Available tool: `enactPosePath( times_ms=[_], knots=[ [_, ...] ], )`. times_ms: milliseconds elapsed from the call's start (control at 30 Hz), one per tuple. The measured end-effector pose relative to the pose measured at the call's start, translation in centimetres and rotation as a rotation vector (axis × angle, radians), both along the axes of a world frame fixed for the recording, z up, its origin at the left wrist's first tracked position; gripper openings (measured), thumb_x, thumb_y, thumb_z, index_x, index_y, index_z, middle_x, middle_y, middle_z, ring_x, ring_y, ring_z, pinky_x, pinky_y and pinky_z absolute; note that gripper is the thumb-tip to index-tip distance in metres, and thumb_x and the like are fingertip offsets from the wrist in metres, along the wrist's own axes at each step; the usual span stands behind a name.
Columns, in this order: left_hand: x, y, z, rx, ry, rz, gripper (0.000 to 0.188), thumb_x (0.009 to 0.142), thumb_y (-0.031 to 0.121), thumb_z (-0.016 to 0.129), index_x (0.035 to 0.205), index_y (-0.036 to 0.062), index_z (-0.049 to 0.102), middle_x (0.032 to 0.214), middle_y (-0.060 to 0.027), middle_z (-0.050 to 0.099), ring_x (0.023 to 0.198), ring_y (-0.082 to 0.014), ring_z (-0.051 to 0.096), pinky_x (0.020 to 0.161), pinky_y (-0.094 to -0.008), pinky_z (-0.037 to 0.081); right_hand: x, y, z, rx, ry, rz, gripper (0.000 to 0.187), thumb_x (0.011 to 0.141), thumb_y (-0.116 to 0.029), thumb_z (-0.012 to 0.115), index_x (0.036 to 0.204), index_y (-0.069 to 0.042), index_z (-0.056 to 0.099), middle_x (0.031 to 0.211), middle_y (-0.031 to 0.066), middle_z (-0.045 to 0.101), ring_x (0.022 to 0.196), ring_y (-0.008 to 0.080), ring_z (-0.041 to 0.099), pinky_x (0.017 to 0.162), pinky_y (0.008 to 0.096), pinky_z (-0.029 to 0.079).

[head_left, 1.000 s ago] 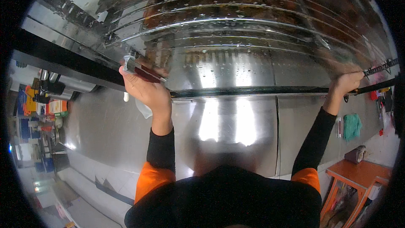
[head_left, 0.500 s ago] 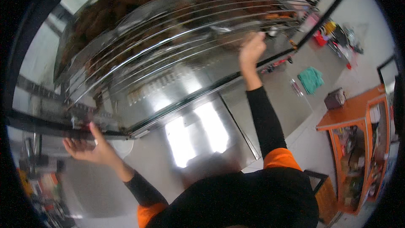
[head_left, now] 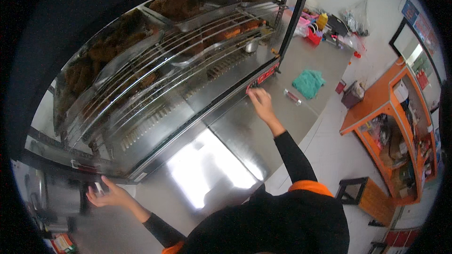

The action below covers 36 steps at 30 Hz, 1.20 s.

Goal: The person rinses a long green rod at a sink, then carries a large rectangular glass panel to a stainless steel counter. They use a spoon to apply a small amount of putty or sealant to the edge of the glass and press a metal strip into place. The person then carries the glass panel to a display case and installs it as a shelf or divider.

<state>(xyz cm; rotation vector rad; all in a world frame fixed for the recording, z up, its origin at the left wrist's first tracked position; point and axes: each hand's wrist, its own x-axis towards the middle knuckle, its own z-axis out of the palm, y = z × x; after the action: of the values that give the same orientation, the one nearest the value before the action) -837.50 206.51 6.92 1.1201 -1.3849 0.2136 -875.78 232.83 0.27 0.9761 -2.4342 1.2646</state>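
Note:
A warming display case [head_left: 207, 108] with a dark frame and a metal floor stands in front of me. On its wire racks [head_left: 141, 73] are metal trays of dark brown food [head_left: 174, 5]. At the case's lower front edge, near a red panel [head_left: 267, 76], the fingers of my right hand [head_left: 263, 106] are pinched together. What they grip, if anything, is too small to make out. Beside the case's left front corner, my left hand [head_left: 110, 197] has thumb and fingers apart. A small white shape [head_left: 99, 188] shows between them; I cannot tell whether it lies behind.
On the steel counter [head_left: 235, 136] lie a green cloth [head_left: 308, 83] and a small clear tube [head_left: 292, 97]. Bags and a yellow bottle [head_left: 322, 20] crowd the far right. An orange shelf unit [head_left: 376, 99] and a wooden stool [head_left: 372, 200] stand at right, a dark pot [head_left: 61, 193] at left.
My right hand has come down from inside the case, by the racks, to its lower front edge. My left hand stays by the left corner. The view has shifted and become sharper.

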Motion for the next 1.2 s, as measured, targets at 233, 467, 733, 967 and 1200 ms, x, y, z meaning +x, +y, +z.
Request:
enactPosePath(
  times_ms=[233,467,733,967,1200],
  knots=[
    [-5.0,15.2,-7.9,0.768,0.131,-0.438,0.034,0.076,0.019,0.052,0.105,0.0032,0.042,0.100,-0.0124,0.045,0.090,-0.0212,0.045,0.074,-0.0320,0.038,-9.0,16.1,-9.1,0.389,-0.112,-0.402,0.029,0.073,-0.031,0.053,0.093,-0.011,0.054,0.094,0.0137,0.052,0.091,0.0327,0.044,0.080,0.0405,0.033],
    [-11.5,31.2,-15.2,1.277,-0.023,-0.582,0.020,0.075,0.022,0.052,0.079,0.0027,0.055,0.069,-0.0143,0.058,0.064,-0.0253,0.057,0.058,-0.0318,0.044,-16.8,20.6,-12.1,0.490,-0.290,-0.089,0.047,0.072,-0.042,0.052,0.101,-0.005,0.048,0.096,0.0181,0.047,0.090,0.0340,0.043,0.077,0.0413,0.035],
    [-16.3,39.5,-17.4,1.255,-0.021,-0.342,0.035,0.070,0.020,0.057,0.095,0.0003,0.043,0.085,-0.0167,0.044,0.070,-0.0298,0.050,0.063,-0.0345,0.042,-16.3,19.0,-10.4,0.623,-0.053,-0.111,0.044,0.076,-0.036,0.051,0.096,0.003,0.046,0.088,0.0200,0.049,0.080,0.0359,0.048,0.072,0.0405,0.038],
    [-19.3,41.1,-17.2,1.185,-0.003,-0.218,0.049,0.068,0.023,0.059,0.102,-0.0036,0.037,0.097,-0.0204,0.036,0.079,-0.0324,0.047,0.070,-0.0365,0.041,-17.2,19.7,-11.2,0.605,0.040,-0.055,0.037,0.077,-0.032,0.049,0.078,0.005,0.047,0.080,0.0235,0.050,0.073,0.0379,0.050,0.063,0.0427,0.040],
    [-19.0,41.8,-16.4,1.246,0.220,-0.092,0.032,0.077,0.030,0.049,0.081,-0.0011,0.048,0.066,-0.0130,0.053,0.063,-0.0262,0.052,0.058,-0.0353,0.039,-15.0,22.1,-9.9,0.383,-0.327,-0.012,0.038,0.078,-0.033,0.047,0.072,0.004,0.046,0.065,0.0196,0.051,0.063,0.0334,0.052,0.056,0.0392,0.039]
  ],
)
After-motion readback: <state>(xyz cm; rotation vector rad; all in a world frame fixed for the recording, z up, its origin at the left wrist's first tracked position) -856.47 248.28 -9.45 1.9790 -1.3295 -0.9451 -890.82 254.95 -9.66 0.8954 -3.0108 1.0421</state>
